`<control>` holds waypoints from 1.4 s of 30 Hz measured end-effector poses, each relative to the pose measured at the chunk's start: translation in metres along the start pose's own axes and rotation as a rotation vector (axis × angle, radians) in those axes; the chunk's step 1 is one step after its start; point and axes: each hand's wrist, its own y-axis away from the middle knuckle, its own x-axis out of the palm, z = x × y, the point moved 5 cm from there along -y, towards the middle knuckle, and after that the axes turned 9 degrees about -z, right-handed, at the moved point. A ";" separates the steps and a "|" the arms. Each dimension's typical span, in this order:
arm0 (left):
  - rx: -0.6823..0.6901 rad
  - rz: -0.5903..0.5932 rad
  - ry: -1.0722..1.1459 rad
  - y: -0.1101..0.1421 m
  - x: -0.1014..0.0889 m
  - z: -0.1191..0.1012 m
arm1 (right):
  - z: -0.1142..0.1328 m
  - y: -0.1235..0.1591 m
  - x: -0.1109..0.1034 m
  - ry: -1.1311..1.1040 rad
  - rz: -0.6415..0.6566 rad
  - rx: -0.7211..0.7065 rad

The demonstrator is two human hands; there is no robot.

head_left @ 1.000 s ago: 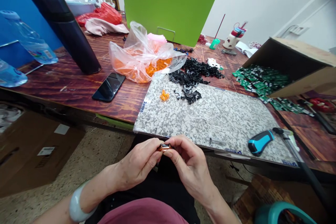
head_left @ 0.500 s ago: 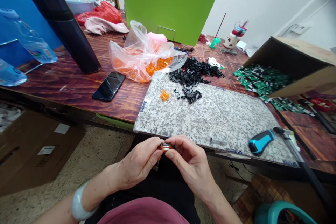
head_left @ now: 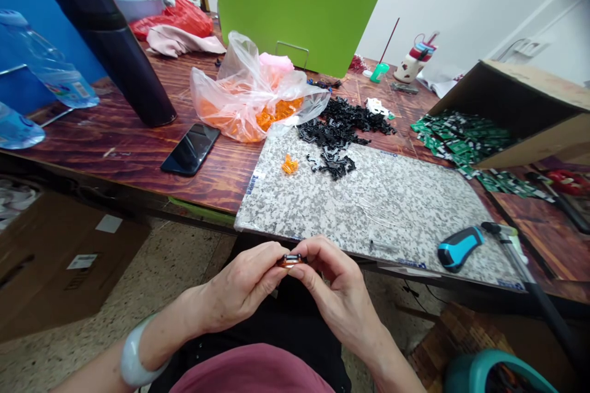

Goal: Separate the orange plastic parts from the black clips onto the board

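Note:
Between my two hands is a small orange and black plastic part, held just in front of the board's near edge. My left hand pinches its left end between thumb and fingers. The right end is gripped the same way by my right hand. Fingertips cover both ends of the part. Beyond the hands, a few loose orange pieces lie on the speckled grey board. A pile of black plastic pieces spreads over the board's far edge.
An open plastic bag of orange pieces stands behind the board, beside a phone and a dark flask. At right lie a blue-black tool, a long-handled tool and a tipped cardboard box spilling green circuit boards.
Both hands keep their grip on the small part, which is tilted very slightly. The camera view has shifted a little; nothing on the table has visibly moved.

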 end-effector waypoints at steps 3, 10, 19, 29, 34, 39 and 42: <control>0.011 0.003 -0.005 0.001 0.000 -0.001 | 0.003 0.000 0.000 0.020 0.007 -0.005; 0.061 -0.045 -0.062 -0.002 -0.002 -0.006 | 0.008 0.002 0.001 0.085 -0.053 -0.087; 0.068 -0.063 -0.069 -0.002 -0.001 -0.006 | 0.006 0.001 0.001 0.113 -0.078 -0.161; -0.052 -0.021 -0.015 -0.004 0.000 0.001 | -0.008 -0.003 -0.007 0.000 -0.065 -0.126; -0.095 -0.007 0.010 -0.005 0.002 0.004 | -0.017 -0.002 -0.009 -0.052 -0.045 -0.072; -0.048 -0.015 -0.012 -0.004 0.003 0.004 | -0.018 -0.002 -0.009 -0.068 -0.046 -0.095; -0.078 -0.017 0.015 -0.003 0.003 0.006 | -0.018 -0.003 -0.010 -0.066 -0.055 -0.107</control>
